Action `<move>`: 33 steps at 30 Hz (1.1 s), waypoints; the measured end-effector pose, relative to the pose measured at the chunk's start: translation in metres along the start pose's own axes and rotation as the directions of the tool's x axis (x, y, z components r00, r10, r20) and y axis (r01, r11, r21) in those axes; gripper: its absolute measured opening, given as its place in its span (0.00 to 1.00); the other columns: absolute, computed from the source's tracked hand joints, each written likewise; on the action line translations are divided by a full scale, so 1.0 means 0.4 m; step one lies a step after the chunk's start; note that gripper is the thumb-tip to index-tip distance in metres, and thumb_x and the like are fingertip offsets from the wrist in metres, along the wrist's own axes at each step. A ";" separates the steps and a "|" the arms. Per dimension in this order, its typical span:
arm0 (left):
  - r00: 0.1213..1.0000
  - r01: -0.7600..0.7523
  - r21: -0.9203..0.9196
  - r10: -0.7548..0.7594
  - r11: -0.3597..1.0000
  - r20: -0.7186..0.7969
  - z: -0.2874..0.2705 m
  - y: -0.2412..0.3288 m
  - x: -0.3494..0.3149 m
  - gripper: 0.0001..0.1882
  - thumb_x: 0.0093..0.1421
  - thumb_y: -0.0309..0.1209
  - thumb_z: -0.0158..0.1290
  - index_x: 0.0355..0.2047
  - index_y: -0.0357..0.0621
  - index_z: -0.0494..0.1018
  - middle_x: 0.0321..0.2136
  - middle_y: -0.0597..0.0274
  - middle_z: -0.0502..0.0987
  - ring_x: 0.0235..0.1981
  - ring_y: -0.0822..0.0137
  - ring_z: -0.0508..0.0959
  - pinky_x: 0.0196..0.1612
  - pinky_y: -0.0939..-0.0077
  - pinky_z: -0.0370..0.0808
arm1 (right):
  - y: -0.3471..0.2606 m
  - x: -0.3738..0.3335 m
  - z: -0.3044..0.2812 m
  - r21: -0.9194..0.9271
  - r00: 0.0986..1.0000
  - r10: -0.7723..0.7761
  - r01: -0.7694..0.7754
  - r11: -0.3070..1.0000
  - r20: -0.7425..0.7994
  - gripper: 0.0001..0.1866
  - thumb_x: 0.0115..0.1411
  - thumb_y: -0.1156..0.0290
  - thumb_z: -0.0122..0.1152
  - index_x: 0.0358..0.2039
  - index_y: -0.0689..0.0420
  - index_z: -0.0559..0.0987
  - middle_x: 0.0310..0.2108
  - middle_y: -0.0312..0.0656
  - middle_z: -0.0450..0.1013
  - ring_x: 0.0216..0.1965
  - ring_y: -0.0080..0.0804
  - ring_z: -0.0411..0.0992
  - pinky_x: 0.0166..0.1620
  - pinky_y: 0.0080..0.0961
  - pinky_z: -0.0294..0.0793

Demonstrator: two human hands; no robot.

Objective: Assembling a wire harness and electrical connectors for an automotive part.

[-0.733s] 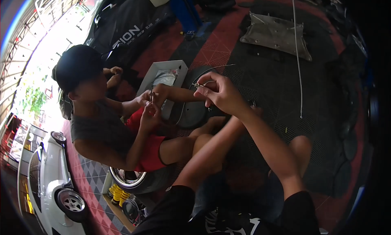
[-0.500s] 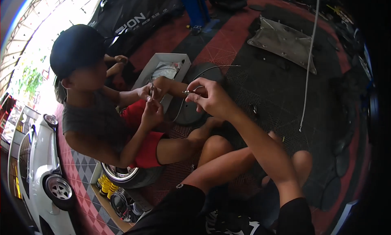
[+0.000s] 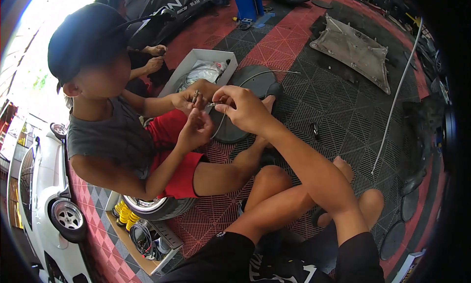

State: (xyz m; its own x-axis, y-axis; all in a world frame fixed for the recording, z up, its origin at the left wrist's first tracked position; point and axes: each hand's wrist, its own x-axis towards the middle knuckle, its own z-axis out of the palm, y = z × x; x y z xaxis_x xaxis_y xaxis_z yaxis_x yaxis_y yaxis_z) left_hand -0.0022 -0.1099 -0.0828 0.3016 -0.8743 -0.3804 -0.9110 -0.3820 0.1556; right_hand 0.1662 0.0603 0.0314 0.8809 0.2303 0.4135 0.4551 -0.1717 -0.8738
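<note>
My right hand (image 3: 241, 109) reaches toward the other person's hands. Its thumb and fingers pinch a small metal fitting (image 3: 214, 105). My left forearm (image 3: 279, 207) crosses beneath my right one. Only a bit of my left hand (image 3: 344, 169) shows past my right forearm, and its fingers are hidden. Just left of my fitting, a seated person in a cap holds another small metal piece (image 3: 195, 95) between their upper hand (image 3: 184, 100) and lower hand (image 3: 197, 128). A thin grey hose (image 3: 252, 78) curves behind my right hand, over a round black pad (image 3: 230, 128).
Behind the hands stands a white box (image 3: 179, 77) with bagged parts. A metal panel (image 3: 351, 52) and a long thin line (image 3: 398, 94) are on the right. At lower left are a wheel (image 3: 162, 208), a box with yellow springs (image 3: 128, 218) and a white car (image 3: 51, 219).
My right hand has shifted left with the fitting, now almost touching the other person's hands. The view has tilted slightly and grown brighter.
</note>
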 end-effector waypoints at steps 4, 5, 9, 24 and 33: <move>1.000 -0.008 -0.079 0.007 0.997 -0.010 -0.028 -0.018 -0.016 0.16 0.66 0.39 0.53 0.53 0.61 0.79 0.50 0.71 0.78 0.55 0.67 0.76 0.52 0.68 0.69 | 0.011 -0.003 -0.004 -0.154 0.999 0.006 -0.012 0.988 -0.042 0.12 0.59 0.72 0.66 0.42 0.63 0.81 0.37 0.45 0.80 0.35 0.33 0.79 0.41 0.31 0.77; 1.000 0.021 -0.074 -0.020 0.997 0.017 -0.030 -0.032 -0.025 0.17 0.66 0.40 0.53 0.54 0.61 0.78 0.51 0.70 0.78 0.56 0.67 0.75 0.53 0.67 0.69 | -0.001 0.004 0.011 -0.171 0.999 0.003 -0.010 0.985 -0.042 0.12 0.59 0.72 0.66 0.42 0.63 0.81 0.38 0.45 0.80 0.35 0.34 0.79 0.41 0.31 0.77; 1.000 0.010 -0.084 -0.010 0.996 -0.006 -0.018 -0.038 -0.027 0.19 0.66 0.40 0.53 0.57 0.63 0.75 0.53 0.70 0.77 0.57 0.66 0.75 0.56 0.66 0.69 | -0.003 0.003 0.020 -0.207 0.999 0.014 -0.023 0.978 -0.045 0.12 0.58 0.72 0.66 0.41 0.63 0.81 0.37 0.45 0.78 0.36 0.35 0.78 0.42 0.32 0.77; 0.996 0.038 -0.059 -0.033 0.998 0.084 -0.019 -0.025 -0.028 0.20 0.65 0.39 0.54 0.58 0.63 0.76 0.54 0.70 0.77 0.57 0.67 0.75 0.54 0.67 0.68 | 0.011 -0.007 0.017 -0.290 0.993 -0.094 0.072 0.954 -0.064 0.10 0.57 0.70 0.69 0.39 0.58 0.82 0.41 0.44 0.70 0.44 0.42 0.74 0.44 0.36 0.77; 0.994 0.014 -0.090 -0.004 0.996 0.110 -0.020 -0.028 -0.031 0.20 0.66 0.39 0.53 0.58 0.60 0.75 0.55 0.67 0.76 0.58 0.66 0.74 0.55 0.67 0.68 | -0.064 -0.068 0.004 -0.510 0.953 -0.299 0.238 0.826 -0.040 0.10 0.58 0.66 0.66 0.39 0.55 0.81 0.44 0.45 0.70 0.49 0.46 0.74 0.49 0.42 0.76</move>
State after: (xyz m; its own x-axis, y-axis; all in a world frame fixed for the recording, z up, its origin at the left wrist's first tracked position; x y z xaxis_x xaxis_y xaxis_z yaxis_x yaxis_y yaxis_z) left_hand 0.0066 -0.0973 -0.0724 0.2721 -0.8345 -0.4791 -0.8777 -0.4193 0.2320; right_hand 0.1305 0.0599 0.0421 0.7087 0.2325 0.6661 0.6523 -0.5756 -0.4931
